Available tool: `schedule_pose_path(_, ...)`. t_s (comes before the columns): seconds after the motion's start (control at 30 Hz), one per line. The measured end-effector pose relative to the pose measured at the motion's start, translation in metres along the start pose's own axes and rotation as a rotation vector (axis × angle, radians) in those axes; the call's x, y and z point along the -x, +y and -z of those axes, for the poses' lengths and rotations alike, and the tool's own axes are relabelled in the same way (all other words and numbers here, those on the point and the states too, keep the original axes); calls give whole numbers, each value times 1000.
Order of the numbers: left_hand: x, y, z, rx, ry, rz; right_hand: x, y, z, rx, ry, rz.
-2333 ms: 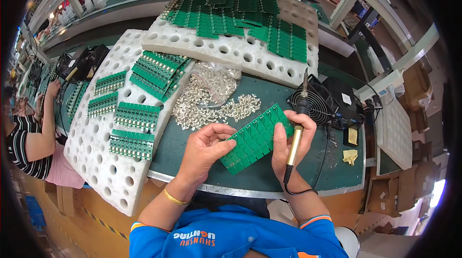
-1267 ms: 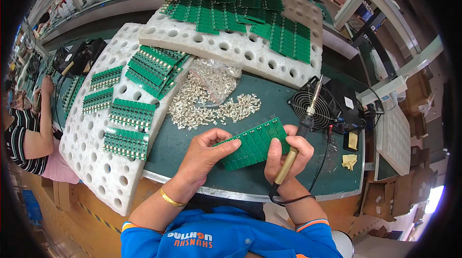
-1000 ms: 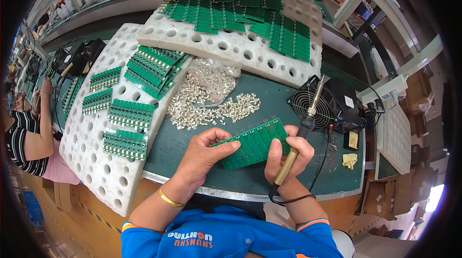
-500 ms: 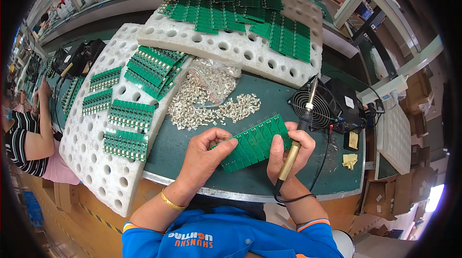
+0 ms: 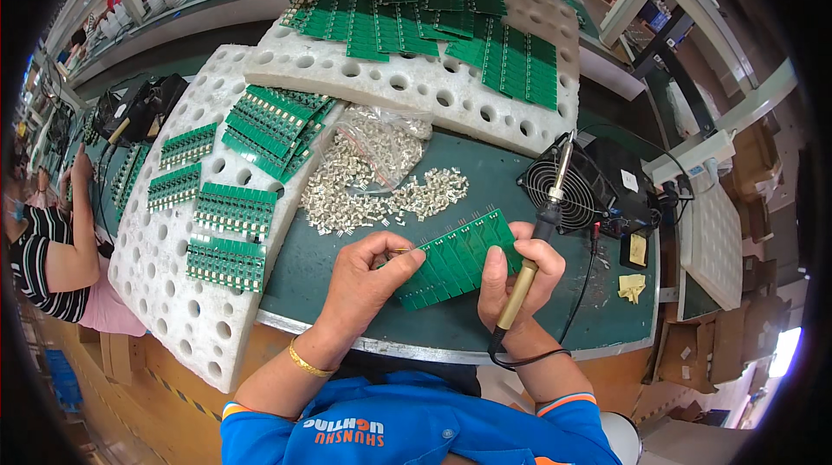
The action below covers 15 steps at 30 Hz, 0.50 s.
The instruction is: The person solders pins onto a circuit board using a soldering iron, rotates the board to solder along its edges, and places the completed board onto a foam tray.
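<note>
A green circuit board panel (image 5: 457, 257) with a row of metal pins along its far edge is held tilted above the bench between both hands. My left hand (image 5: 373, 273) pinches its left end, thumb on top. At the right end, my right hand (image 5: 523, 279) grips the board with thumb and fingers, and also holds a soldering iron (image 5: 520, 292) with a tan handle. The iron's tip points up and away from me, off the board. Beyond the board lies a heap of small pale metal connectors (image 5: 347, 192), partly under a clear plastic bag (image 5: 381, 144).
A white foam slab (image 5: 165, 257) at left carries populated boards (image 5: 227, 263). Another foam slab (image 5: 399, 82) at the back bears stacked green boards (image 5: 520, 66). At right stand a fan (image 5: 563, 183), a yellow sponge (image 5: 637, 250) and a crumpled yellow cloth (image 5: 632, 288). A co-worker (image 5: 65, 244) sits far left.
The board and both hands have shifted very slightly to the left. Both hands keep the same hold, and the soldering iron stays in my right hand.
</note>
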<state>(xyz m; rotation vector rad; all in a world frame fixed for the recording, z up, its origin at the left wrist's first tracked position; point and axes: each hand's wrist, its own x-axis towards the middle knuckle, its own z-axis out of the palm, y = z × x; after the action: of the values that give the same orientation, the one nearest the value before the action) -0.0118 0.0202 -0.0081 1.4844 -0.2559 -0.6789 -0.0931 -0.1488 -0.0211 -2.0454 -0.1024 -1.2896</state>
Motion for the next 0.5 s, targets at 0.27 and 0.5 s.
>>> schedule_pose_path(0.27, -1, 0, 1, 14, -12, 0, 2, 2, -1, -12, 10, -12)
schedule_pose_path(0.5, -2, -4, 1, 32, -34, 8, 4, 5, -1, 3, 21, -37)
